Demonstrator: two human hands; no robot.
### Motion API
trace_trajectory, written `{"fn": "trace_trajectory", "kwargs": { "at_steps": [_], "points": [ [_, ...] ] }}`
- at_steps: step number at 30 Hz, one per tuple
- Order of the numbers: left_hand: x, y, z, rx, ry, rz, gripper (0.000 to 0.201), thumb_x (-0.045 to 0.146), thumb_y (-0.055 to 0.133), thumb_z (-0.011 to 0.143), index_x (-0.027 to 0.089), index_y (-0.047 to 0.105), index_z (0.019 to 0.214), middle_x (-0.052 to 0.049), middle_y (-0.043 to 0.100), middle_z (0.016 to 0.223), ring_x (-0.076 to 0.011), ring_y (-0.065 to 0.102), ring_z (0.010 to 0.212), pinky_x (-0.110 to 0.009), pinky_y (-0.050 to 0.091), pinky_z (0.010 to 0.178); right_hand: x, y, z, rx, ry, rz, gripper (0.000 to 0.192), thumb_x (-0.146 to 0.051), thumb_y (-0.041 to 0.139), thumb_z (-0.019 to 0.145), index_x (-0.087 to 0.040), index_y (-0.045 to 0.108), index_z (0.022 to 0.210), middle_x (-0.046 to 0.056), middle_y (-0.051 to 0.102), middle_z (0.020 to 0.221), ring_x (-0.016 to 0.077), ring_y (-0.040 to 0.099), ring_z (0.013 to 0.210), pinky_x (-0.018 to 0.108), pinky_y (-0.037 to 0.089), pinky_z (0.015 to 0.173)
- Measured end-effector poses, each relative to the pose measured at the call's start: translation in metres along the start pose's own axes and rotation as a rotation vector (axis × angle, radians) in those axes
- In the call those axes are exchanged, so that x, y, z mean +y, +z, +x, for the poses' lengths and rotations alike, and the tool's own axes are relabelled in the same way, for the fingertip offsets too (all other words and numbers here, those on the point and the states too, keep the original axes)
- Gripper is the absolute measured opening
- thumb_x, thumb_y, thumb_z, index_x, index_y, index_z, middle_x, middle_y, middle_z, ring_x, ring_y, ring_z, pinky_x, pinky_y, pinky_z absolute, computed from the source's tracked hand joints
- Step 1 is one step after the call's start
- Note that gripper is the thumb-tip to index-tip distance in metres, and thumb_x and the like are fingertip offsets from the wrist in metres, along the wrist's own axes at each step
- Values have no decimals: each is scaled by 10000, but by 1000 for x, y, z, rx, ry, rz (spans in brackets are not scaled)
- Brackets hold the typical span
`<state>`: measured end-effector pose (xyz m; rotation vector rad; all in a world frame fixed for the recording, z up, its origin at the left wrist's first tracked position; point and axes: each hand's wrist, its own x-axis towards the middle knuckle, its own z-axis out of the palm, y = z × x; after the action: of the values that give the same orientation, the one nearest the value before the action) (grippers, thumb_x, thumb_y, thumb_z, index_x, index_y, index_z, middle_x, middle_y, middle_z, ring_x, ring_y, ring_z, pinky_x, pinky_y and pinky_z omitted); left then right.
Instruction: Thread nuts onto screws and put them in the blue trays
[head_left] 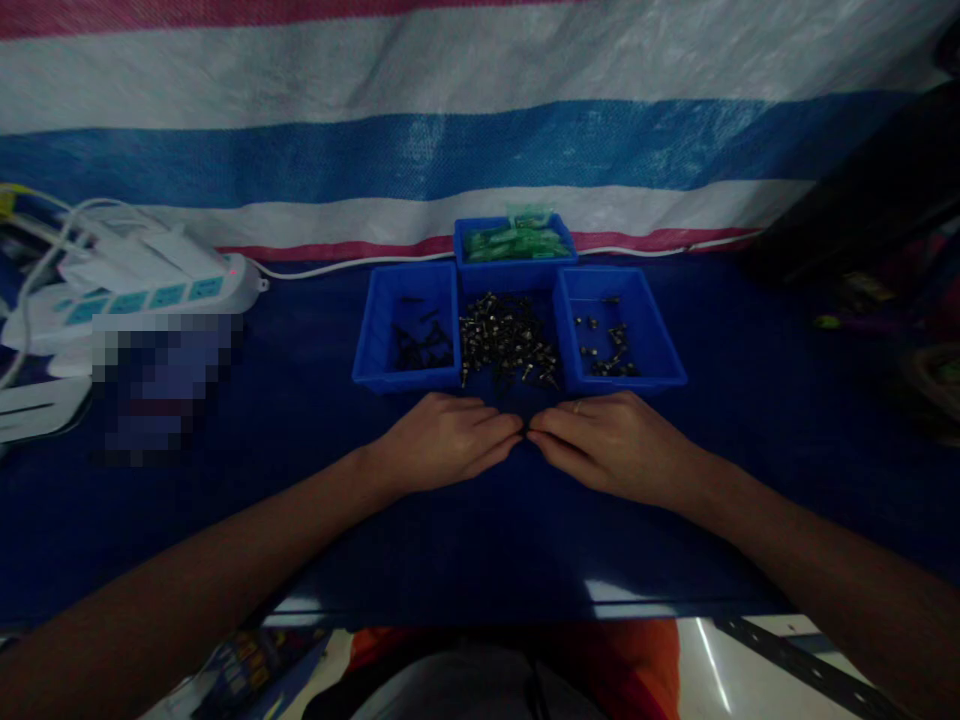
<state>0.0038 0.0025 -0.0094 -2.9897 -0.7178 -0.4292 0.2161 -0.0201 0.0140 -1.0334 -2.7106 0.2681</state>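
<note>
My left hand (454, 438) and my right hand (600, 440) meet almost tip to tip over the blue table, just in front of the bins. Thumb and fingers are pinched together on each; whatever they hold is too small and dark to make out. Beyond them lies a heap of small dark parts with shiny metal ends (506, 340). To its left a blue bin (364, 345) contains several thin black pieces. The blue bin on the right (660, 340) contains several small pieces with metal ends.
Behind the heap stands another blue bin (517, 275) with green plastic packets (517, 240). A white power strip (244, 285) with plugs and cables sits at the left, near a blurred-out object (169, 390). A striped sheet (480, 150) hangs behind the table (480, 545).
</note>
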Motion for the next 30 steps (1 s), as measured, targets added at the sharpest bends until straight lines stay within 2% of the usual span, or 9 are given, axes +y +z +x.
{"fn": "trace_trajectory", "kwargs": {
  "at_steps": [5,13,17,21,26,30],
  "points": [
    [0,0,0,-2,-21,-8,218,293,368,904,180,539,979,16,630,738,-114,583,645,-224,444,564,2,0,1,-21,35,14,253,-281,353,902,-177,580,864,-7,620,720,105,584,655,228,386,613],
    [-4,0,0,96,-77,-94,211,238,383,907,162,480,1079,6,642,840,-93,608,715,-201,474,643,4,-1,1,-47,48,-18,260,-298,342,909,-173,565,864,-4,612,716,110,583,646,236,384,610],
    [-2,-3,0,137,-52,-104,197,251,403,902,159,496,1050,7,633,817,-94,594,701,-199,467,627,2,1,2,-43,57,-41,255,-291,339,912,-170,556,855,-3,592,679,119,570,616,244,373,583],
    [1,-7,1,117,2,-126,206,313,434,886,166,524,999,-2,601,779,-104,568,692,-206,455,599,2,3,3,-61,47,71,237,-272,336,918,-168,545,879,-7,576,675,105,559,610,226,374,577],
    [1,-8,0,113,27,-158,183,226,425,882,166,517,1029,-24,595,890,-108,561,794,-206,474,673,5,4,3,-65,37,157,262,-295,328,925,-164,552,889,1,588,701,102,567,624,217,392,598],
    [-1,-7,-1,137,16,-197,157,214,428,867,165,534,971,-35,590,992,-110,561,868,-208,478,723,5,3,3,-77,69,176,258,-330,365,911,-170,566,917,12,618,748,111,590,678,218,410,629]
  ]
}}
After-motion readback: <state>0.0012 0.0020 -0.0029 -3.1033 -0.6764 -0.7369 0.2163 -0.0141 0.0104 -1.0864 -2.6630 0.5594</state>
